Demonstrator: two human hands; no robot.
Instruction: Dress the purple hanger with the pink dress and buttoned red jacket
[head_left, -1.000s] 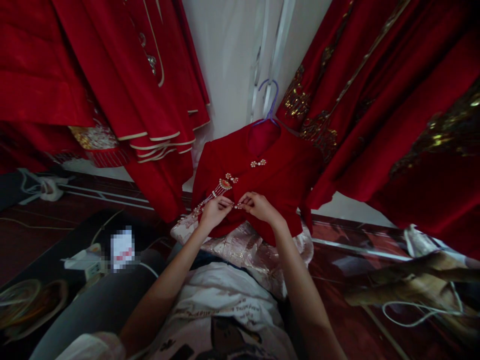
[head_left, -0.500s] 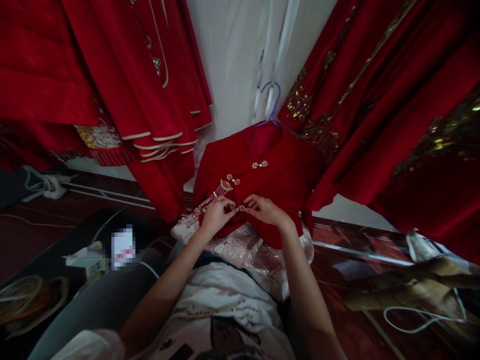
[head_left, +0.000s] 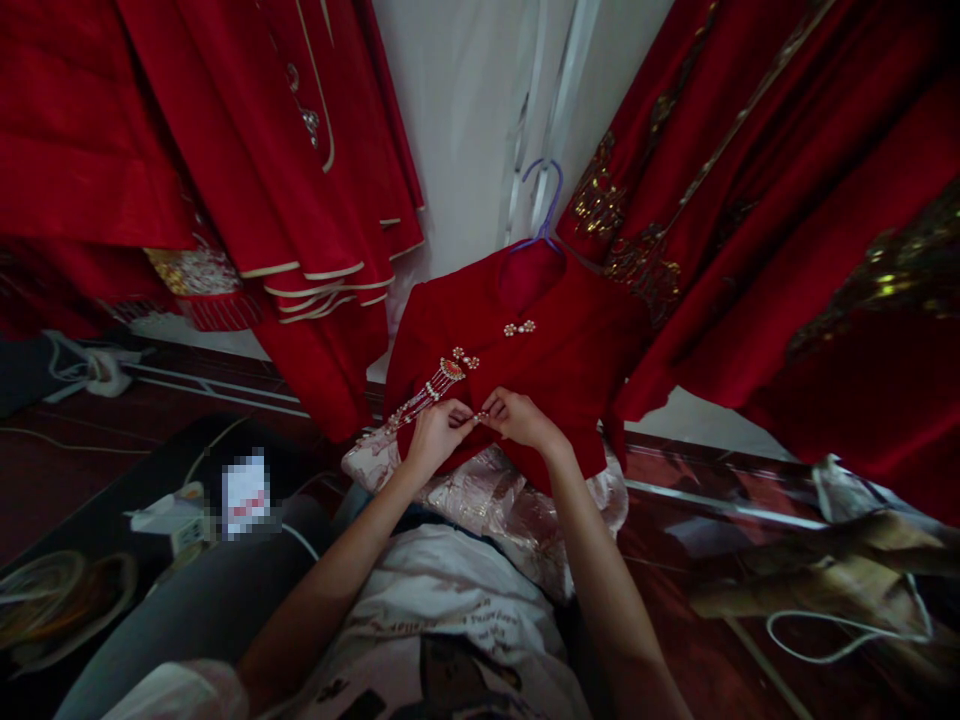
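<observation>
head view: red jacket [head_left: 566, 400] sits right in front of the person, collar end away, hem toward the lap, over pale shiny fabric [head_left: 525, 500]. probably laid so the front faces up, within easy reach of both hands. purple hanger [head_left: 552, 195] is in the neck, likely holding the shoulders spread; can't tell if its hook catches on anything. lower clasp [head_left: 479, 417] is between the two hands near the hem, partly covered by fingers. left hand [head_left: 437, 432] pinches its left end, thumb against forefinger; right hand [head_left: 517, 417] pinches its right end, other fingers curled. a grip from each side seems meant to steady so small a piece; can't tell whether its halves are joined. upper clasp [head_left: 520, 328] is by the collar, middle clasp [head_left: 466, 358] lower and to the left, beaded tassel [head_left: 450, 372] just beside it, strands trailing left of the left hand, apparently out of the fingers' way.

pose: both forearms reach forward from the body and converge, elbows wide, wrists low over the jacket, hands almost meeting at the clasp. red garments [head_left: 247, 150] hang on either side.
</observation>
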